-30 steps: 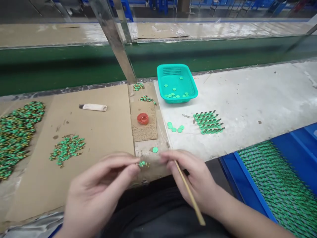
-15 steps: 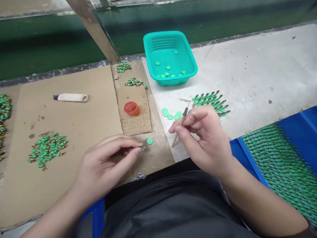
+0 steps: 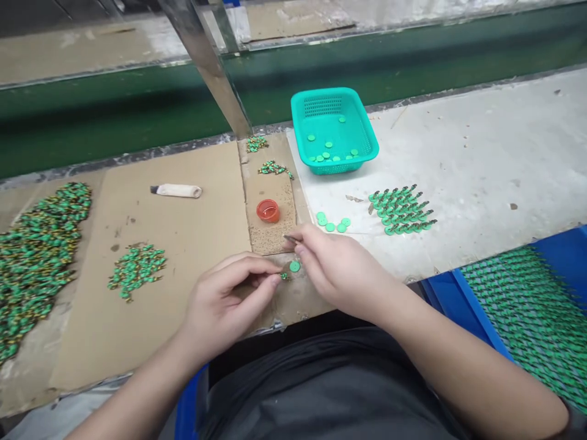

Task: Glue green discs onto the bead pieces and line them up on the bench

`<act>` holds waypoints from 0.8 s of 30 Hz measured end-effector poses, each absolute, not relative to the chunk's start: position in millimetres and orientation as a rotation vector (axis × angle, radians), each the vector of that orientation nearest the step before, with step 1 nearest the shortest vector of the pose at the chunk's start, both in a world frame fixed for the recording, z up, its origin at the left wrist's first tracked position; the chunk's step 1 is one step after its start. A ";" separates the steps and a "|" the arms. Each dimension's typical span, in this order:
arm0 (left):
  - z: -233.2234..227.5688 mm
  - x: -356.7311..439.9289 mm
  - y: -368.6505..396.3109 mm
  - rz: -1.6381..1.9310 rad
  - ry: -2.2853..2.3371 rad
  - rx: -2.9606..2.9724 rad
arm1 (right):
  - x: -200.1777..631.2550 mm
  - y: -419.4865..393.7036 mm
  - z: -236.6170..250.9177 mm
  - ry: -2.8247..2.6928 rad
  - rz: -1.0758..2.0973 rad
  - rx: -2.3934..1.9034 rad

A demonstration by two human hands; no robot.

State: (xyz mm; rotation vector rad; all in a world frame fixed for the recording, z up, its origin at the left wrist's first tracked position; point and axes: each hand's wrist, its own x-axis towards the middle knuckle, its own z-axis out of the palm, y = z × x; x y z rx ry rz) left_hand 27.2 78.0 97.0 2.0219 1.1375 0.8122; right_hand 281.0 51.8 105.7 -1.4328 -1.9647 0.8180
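My left hand (image 3: 236,299) is closed, thumb and forefinger pinching a small green figurine (image 3: 285,277) that is mostly hidden by the fingertips. Just beyond it a green disc (image 3: 295,266) lies flat on the table. My right hand (image 3: 342,269) is closed around a thin tool (image 3: 290,239), whose dark end points left over the front of the speckled cardboard. Most of the tool's handle is covered by the fingers. A small red cup (image 3: 268,211) with shiny liquid stands on that cardboard, behind both hands. Several loose green discs (image 3: 330,227) lie beyond my right hand.
A teal basket (image 3: 375,148) with green discs stands at the back. Figurines on discs (image 3: 403,211) stand in rows to the right, many more in a blue tray (image 3: 477,311). Piles of green figurines (image 3: 137,269) and a whitish tube (image 3: 178,190) lie left. A post (image 3: 206,67) rises behind.
My right hand has moved left and down toward my left hand, and the tool has tipped from upright to pointing left. My left hand keeps its pinch. The view has shifted left.
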 end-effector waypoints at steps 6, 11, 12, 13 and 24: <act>97.6 22.7 75.0 0.845 1.155 1.994 | 275.4 61.3 108.0 -2.108 0.730 -1.622; 95.9 13.2 73.1 0.866 1.167 1.992 | 279.5 63.1 112.1 -2.074 0.712 -1.672; 96.2 11.8 72.9 0.862 1.176 1.986 | 279.9 63.2 111.5 -2.056 0.707 -1.672; 96.7 10.9 72.8 0.859 1.184 1.979 | 280.2 63.2 110.7 -2.040 0.703 -1.673; 103.6 15.0 75.4 0.808 1.065 1.966 | 286.7 59.0 107.2 -1.827 0.856 -1.489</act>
